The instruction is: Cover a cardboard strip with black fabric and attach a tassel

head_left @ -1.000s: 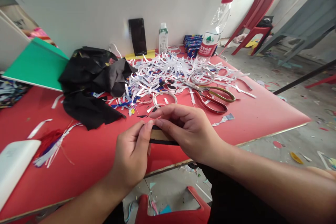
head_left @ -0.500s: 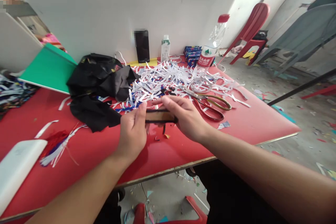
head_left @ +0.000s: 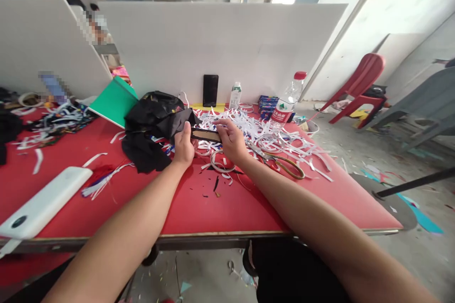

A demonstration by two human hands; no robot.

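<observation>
Gripped at both ends, a black-edged tan piece [head_left: 206, 135] spans left hand [head_left: 184, 146] and right hand [head_left: 233, 142].
Left thumb stands upright at its nine o'clock end; the right hand closes on the three o'clock end, its far-side contact hidden. From the piece, which is held over the red table [head_left: 220, 218], the pile of paper strips [head_left: 241, 120] lies toward one o'clock, the bottle [head_left: 283, 110] at two, scissors [head_left: 267, 155] at four, partly behind the right forearm, dark scraps [head_left: 216, 183] at six and black cloth [head_left: 142, 154] at nine. If either pinch slackens, the piece could slip into the loose paper; uneven pressure from the thumbs might bend it, and a careless forearm could nudge the scissors.
</observation>
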